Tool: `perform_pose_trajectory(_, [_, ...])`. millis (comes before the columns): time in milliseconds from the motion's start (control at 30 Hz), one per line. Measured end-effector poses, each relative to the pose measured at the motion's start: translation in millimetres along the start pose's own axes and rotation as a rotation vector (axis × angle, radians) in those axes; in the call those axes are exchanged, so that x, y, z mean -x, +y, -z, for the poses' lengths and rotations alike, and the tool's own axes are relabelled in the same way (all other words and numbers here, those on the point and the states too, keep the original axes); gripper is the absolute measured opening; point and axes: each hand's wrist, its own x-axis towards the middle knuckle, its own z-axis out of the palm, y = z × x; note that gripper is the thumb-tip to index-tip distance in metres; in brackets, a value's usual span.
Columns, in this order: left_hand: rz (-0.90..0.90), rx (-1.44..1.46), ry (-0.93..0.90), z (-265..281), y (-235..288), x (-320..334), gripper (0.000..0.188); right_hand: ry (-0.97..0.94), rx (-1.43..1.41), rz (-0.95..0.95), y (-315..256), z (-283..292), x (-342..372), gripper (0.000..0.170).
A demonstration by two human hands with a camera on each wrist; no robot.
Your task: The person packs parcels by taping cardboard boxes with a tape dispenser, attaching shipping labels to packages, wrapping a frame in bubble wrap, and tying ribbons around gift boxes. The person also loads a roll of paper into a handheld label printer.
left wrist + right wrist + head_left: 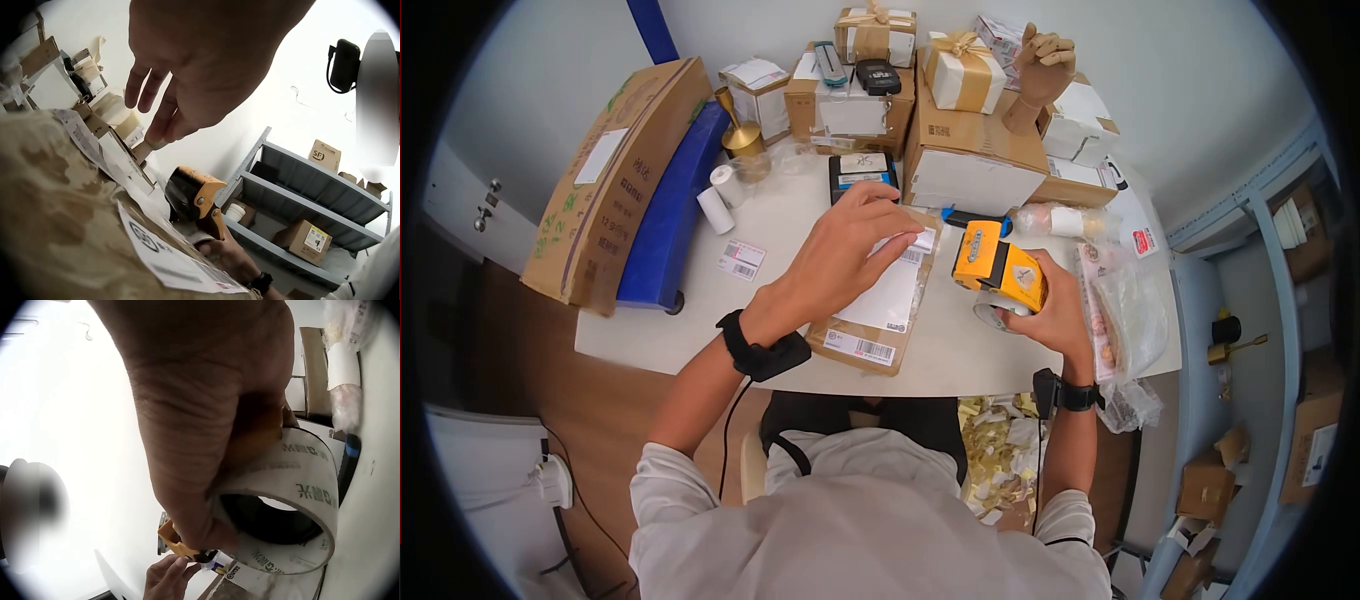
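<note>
My right hand (1057, 310) grips a yellow tape dispenser (982, 255) above the right side of the table. In the right wrist view its tape roll (315, 465) shows up close, with green print on clear tape. A flat brown parcel (888, 366) lies in front of me, bearing a white sheet (878, 300) and a barcode label (860, 346) along its near edge. Over the parcel's far part is my left hand (840, 245), thumb and fingertips close together beside a small white piece (923, 240). I cannot tell whether they pinch it.
Cardboard boxes (975, 140) and a wooden hand model (1040, 75) stand along the back. A black label printer (863, 177) sits beyond the parcel. White paper rolls (716, 211) and a loose label (742, 260) lie at left. Plastic-wrapped goods (1130, 310) lie at right.
</note>
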Motion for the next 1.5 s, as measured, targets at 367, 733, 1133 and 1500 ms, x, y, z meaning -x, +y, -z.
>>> perform_pose_trajectory(367, [-0.113,-0.254,-0.398,-35,-25,3,0.047,-0.082,-0.048,-0.042,10,-13,-9,0.062])
perform_pose_trajectory(733, [-0.159,-0.326,-0.439,-30,-33,13,0.052,-0.085,-0.045,0.052,24,-29,-2,0.069])
perform_pose_trajectory(1133, [-0.204,-0.325,-0.353,-38,-39,18,0.051,-0.220,0.077,-0.036,25,-29,0,0.090])
perform_pose_trajectory(1500, [-0.197,-0.319,-0.316,-39,-39,21,0.052,-0.199,0.312,0.230,-5,-42,-15,0.089])
